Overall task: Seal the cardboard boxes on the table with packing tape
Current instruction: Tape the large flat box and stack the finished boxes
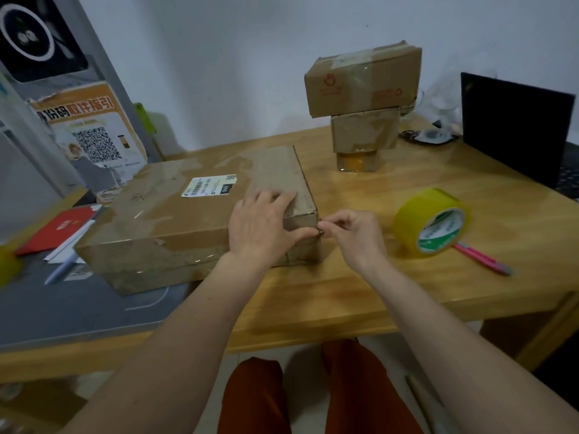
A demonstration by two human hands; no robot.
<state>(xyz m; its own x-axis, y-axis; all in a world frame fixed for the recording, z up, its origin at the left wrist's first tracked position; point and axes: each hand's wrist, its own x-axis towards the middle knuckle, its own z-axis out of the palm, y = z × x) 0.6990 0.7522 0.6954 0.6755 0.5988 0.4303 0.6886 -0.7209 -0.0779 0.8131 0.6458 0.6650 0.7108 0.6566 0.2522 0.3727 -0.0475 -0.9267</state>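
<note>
— What are the hands doing, down at the near edge?

— The left hand [261,228] lies flat over the near right corner of the large flat cardboard box [200,214], fingers straight on top, thumb along the front face. The right hand [351,234] has its fingertips pinched together right at that corner; what they hold is too small to tell.

— And the tape?

— A yellow roll of packing tape [434,223] stands on edge on the wooden table [360,286], just right of the right hand, a pink pen [484,258] touching its base.

— Further back?

— A white shipping label [208,186] on the box top. Beyond it, two smaller taped boxes [363,98], stacked, the top one overhanging. A black laptop [513,126] stands open at the far right.
</note>
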